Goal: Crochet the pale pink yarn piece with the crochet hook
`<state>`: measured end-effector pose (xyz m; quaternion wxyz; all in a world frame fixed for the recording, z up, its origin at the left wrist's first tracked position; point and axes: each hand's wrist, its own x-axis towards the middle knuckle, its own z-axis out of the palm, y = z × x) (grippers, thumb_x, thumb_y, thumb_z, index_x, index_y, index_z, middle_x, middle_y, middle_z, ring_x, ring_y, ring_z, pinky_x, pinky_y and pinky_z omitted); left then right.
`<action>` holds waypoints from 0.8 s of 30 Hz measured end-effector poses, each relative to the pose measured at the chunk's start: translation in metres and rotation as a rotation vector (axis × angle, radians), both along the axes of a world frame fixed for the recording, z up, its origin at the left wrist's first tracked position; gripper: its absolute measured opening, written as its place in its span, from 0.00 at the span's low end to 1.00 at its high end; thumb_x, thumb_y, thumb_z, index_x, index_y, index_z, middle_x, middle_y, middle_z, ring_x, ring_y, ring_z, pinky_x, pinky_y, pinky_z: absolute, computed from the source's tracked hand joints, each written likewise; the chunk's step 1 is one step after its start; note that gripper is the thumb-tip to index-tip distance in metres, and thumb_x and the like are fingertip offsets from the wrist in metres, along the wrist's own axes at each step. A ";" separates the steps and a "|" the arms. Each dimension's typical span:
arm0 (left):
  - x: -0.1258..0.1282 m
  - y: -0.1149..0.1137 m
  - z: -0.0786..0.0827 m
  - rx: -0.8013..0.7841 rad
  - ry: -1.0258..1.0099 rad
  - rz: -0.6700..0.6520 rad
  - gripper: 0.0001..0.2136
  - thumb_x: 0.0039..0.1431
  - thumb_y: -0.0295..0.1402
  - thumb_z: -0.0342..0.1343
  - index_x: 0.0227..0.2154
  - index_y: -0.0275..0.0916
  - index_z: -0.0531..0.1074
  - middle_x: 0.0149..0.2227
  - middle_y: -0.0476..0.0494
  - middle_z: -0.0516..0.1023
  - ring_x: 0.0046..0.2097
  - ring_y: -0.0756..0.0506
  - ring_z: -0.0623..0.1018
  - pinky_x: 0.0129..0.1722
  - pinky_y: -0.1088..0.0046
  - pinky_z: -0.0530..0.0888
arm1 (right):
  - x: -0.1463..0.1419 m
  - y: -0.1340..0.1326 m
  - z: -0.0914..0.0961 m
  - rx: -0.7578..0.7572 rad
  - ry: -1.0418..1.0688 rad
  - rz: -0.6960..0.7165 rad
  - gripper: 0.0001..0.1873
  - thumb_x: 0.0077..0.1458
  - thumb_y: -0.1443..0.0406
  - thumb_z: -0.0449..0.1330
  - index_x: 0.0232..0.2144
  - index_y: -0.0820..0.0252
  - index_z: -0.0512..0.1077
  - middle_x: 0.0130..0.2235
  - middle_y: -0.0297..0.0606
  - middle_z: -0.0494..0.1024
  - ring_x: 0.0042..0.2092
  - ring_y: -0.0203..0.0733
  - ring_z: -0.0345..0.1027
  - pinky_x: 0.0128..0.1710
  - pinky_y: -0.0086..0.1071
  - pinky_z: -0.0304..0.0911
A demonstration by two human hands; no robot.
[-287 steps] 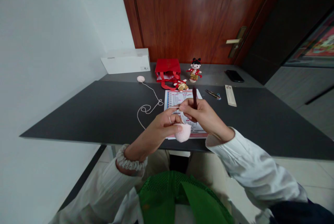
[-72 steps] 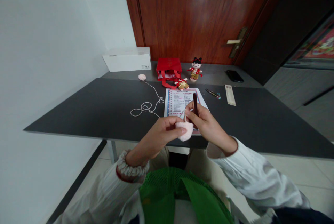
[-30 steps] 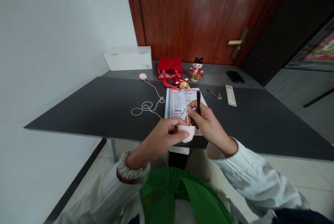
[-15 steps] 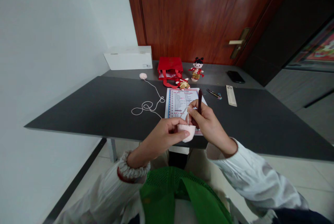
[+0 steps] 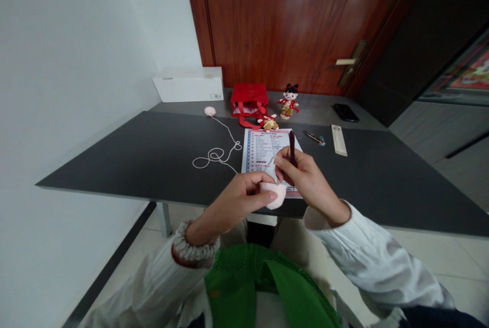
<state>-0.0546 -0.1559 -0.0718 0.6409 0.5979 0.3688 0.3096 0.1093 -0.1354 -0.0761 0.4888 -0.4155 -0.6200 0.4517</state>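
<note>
A small pale pink crocheted cup-shaped piece [image 5: 276, 198] is pinched between the thumb and fingers of my left hand [image 5: 250, 193], near the table's front edge. My right hand [image 5: 300, 167] is closed around a crochet hook [image 5: 292, 145] whose dark brown handle sticks up above the fingers. The hook's tip is hidden by the hand, close to the rim of the piece. Pale yarn [image 5: 217, 155] lies in loops on the table and leads from a small yarn ball [image 5: 210, 111] to my left hand. Under both hands is a printed pattern sheet [image 5: 263, 149].
On the dark table [image 5: 164, 155] stand a white box [image 5: 191, 86], a red bag [image 5: 249, 96] and a crocheted doll [image 5: 289, 101]. A doll's body [image 5: 269, 123] lies by the bag. To the right are small scissors [image 5: 314, 137], a pale packet [image 5: 338, 140] and a phone [image 5: 346, 112].
My right hand has come down slightly toward the crocheted piece, and the upright strand between them looks shorter. My left hand stays nearly still.
</note>
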 end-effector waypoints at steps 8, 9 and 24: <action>0.000 -0.004 -0.003 -0.020 -0.060 0.017 0.09 0.48 0.30 0.59 0.34 0.36 0.71 0.28 0.51 0.72 0.30 0.51 0.70 0.31 0.75 0.63 | 0.014 -0.003 0.002 0.052 -0.005 0.067 0.03 0.52 0.67 0.58 0.31 0.59 0.71 0.26 0.30 0.66 0.21 0.29 0.48 0.21 0.28 0.44; 0.000 -0.004 -0.004 -0.022 -0.059 0.011 0.10 0.48 0.30 0.59 0.35 0.36 0.71 0.29 0.51 0.72 0.30 0.51 0.70 0.31 0.75 0.63 | 0.016 -0.004 0.001 0.020 0.017 0.144 0.05 0.52 0.67 0.57 0.33 0.59 0.71 0.25 0.29 0.66 0.20 0.28 0.46 0.20 0.28 0.42; 0.001 -0.006 -0.011 -0.072 -0.156 0.031 0.08 0.48 0.30 0.59 0.29 0.37 0.66 0.24 0.55 0.67 0.27 0.54 0.64 0.27 0.76 0.57 | 0.022 -0.005 -0.010 -0.341 0.185 0.450 0.10 0.47 0.62 0.66 0.27 0.63 0.70 0.19 0.24 0.61 0.19 0.25 0.44 0.17 0.24 0.37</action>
